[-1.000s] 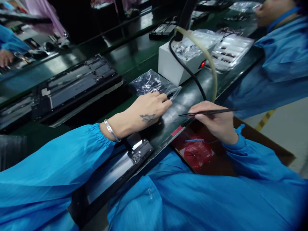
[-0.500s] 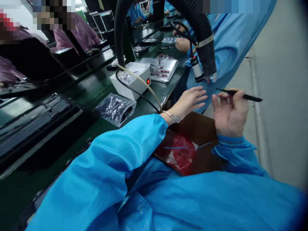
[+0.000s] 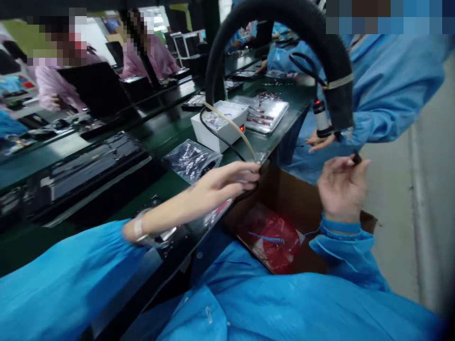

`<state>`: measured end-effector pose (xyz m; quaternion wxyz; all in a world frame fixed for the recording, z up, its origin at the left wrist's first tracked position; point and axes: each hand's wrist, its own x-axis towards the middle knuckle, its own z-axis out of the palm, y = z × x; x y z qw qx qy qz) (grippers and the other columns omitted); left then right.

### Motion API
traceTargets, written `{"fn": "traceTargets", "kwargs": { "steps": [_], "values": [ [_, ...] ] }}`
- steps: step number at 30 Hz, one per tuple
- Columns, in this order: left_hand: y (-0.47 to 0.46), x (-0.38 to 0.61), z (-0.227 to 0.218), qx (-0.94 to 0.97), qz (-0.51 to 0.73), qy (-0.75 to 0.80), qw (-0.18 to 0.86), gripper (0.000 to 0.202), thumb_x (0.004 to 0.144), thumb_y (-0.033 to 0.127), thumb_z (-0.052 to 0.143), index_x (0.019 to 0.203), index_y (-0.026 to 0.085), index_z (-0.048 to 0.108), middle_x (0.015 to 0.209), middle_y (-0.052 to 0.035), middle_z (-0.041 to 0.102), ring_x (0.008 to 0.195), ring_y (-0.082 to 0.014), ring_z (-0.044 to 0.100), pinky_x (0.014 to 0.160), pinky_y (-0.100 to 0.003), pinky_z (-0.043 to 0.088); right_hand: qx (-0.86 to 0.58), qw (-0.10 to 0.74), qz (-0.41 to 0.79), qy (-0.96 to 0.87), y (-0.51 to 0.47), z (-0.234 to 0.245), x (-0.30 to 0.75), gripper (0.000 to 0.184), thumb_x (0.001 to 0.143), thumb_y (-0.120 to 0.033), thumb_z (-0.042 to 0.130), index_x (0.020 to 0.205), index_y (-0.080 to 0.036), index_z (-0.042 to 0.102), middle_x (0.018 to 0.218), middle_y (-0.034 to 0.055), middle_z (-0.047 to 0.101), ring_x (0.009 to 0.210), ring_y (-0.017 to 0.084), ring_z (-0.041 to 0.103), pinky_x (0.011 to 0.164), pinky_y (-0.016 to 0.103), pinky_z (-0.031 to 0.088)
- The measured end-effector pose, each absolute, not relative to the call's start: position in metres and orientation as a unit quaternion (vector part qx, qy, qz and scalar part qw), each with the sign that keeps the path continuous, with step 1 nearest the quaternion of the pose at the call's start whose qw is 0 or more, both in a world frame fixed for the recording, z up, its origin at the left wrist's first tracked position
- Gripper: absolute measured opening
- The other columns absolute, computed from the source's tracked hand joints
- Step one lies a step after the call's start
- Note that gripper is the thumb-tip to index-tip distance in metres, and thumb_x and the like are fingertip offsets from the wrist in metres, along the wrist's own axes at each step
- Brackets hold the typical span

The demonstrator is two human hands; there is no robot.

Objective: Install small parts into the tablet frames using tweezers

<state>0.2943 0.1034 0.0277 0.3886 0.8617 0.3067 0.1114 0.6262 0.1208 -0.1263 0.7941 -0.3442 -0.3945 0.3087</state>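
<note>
My left hand is over the edge of the green bench, near the black cable and beige tube, its fingers loosely bent with nothing seen in them. A bracelet circles that wrist. My right hand is raised above a cardboard box, its thumb and fingers pinched on a slim black tool, now seen nearly end-on. Inside the box lies a red plastic bag, with a blue coiled cord across it. A co-worker's hand is just beyond my right hand.
A black ribbed hose arches overhead beside a small hanging device with a red light. On the bench stand a white box, a clear bag, a parts tray and a black panel. People in pink work opposite.
My left hand has moved left from above the cardboard box to the bench edge. My right hand has turned the tool end-on. A co-worker's hand now shows beyond it, and the view has shifted.
</note>
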Motion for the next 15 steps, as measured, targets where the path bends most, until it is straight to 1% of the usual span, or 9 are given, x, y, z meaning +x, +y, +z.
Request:
{"fn": "traceTargets", "kwargs": {
  "steps": [2,3,4,5,7,9,10,12,15],
  "values": [
    [0.090,0.213,0.025,0.863,0.113,0.389,0.302,0.042,0.107,0.027,0.037,0.147,0.024,0.048,0.141,-0.0077,0.065,0.126,-0.0185,0.066,0.104,-0.033,0.056,-0.302,0.787,0.351,-0.406,0.112,-0.110,0.595,0.021,0.083,-0.062,0.073,0.078,-0.042,0.073,0.065,0.0020,0.050,0.070,0.023,0.057,0.060,0.039,0.059],
    [0.079,0.172,0.021,0.863,0.096,0.431,0.246,0.040,0.107,0.034,0.040,0.144,0.028,0.053,0.137,-0.0054,0.068,0.122,-0.0198,0.068,0.101,-0.033,0.057,-0.282,0.776,0.381,-0.415,0.109,-0.101,0.576,0.022,0.082,-0.062,0.075,0.079,-0.040,0.073,0.064,0.0006,0.045,0.064,0.020,0.053,0.051,0.033,0.056],
    [0.067,0.135,0.015,0.856,0.079,0.476,0.186,0.040,0.106,0.040,0.043,0.142,0.029,0.056,0.136,-0.0044,0.067,0.123,-0.0217,0.067,0.102,-0.034,0.056,-0.262,0.762,0.414,-0.422,0.108,-0.091,0.554,0.028,0.081,-0.065,0.075,0.078,-0.038,0.073,0.063,-0.0007,0.040,0.059,0.017,0.050,0.045,0.028,0.052],
    [0.052,0.103,0.008,0.841,0.056,0.522,0.135,0.041,0.106,0.043,0.042,0.142,0.028,0.056,0.136,-0.0053,0.067,0.123,-0.0238,0.067,0.104,-0.037,0.055,-0.246,0.743,0.450,-0.431,0.107,-0.080,0.529,0.028,0.079,-0.064,0.078,0.078,-0.036,0.074,0.063,-0.0016,0.039,0.057,0.014,0.048,0.042,0.023,0.050],
    [0.020,0.058,-0.006,0.799,-0.004,0.598,0.070,0.044,0.106,0.046,0.038,0.138,0.023,0.059,0.136,-0.0099,0.066,0.123,-0.0292,0.065,0.104,-0.043,0.053,-0.203,0.691,0.519,-0.460,0.109,-0.055,0.476,0.031,0.076,-0.062,0.081,0.076,-0.032,0.074,0.063,-0.0021,0.041,0.057,0.012,0.049,0.043,0.020,0.050],
    [-0.005,0.040,-0.018,0.763,-0.036,0.642,0.060,0.046,0.107,0.045,0.035,0.134,0.018,0.061,0.134,-0.0135,0.065,0.121,-0.0312,0.064,0.103,-0.044,0.052,-0.130,0.616,0.578,-0.518,0.114,-0.029,0.420,0.029,0.078,-0.057,0.082,0.076,-0.029,0.076,0.062,-0.0014,0.047,0.059,0.013,0.054,0.048,0.023,0.055],
    [-0.013,0.037,-0.024,0.752,-0.029,0.655,0.067,0.046,0.108,0.044,0.034,0.134,0.017,0.060,0.134,-0.0141,0.064,0.121,-0.0301,0.064,0.104,-0.043,0.051,-0.086,0.577,0.596,-0.551,0.117,-0.018,0.392,0.025,0.082,-0.053,0.080,0.079,-0.028,0.077,0.062,-0.0008,0.050,0.061,0.014,0.056,0.052,0.024,0.057],
    [-0.017,0.036,-0.037,0.752,0.025,0.653,0.086,0.043,0.109,0.039,0.033,0.133,0.016,0.060,0.126,-0.0123,0.065,0.115,-0.0251,0.064,0.103,-0.038,0.050,-0.020,0.505,0.611,-0.609,0.125,-0.003,0.336,0.022,0.088,-0.046,0.078,0.085,-0.024,0.079,0.069,0.0009,0.058,0.068,0.015,0.063,0.059,0.028,0.060],
    [-0.012,0.036,-0.054,0.743,0.101,0.656,0.088,0.040,0.110,0.031,0.031,0.130,0.011,0.060,0.116,-0.0123,0.065,0.107,-0.0231,0.062,0.099,-0.036,0.050,-0.015,0.413,0.612,-0.674,0.134,-0.006,0.269,0.017,0.092,-0.038,0.075,0.091,-0.021,0.078,0.085,0.0031,0.067,0.074,0.017,0.068,0.065,0.030,0.061]
  ]
}}
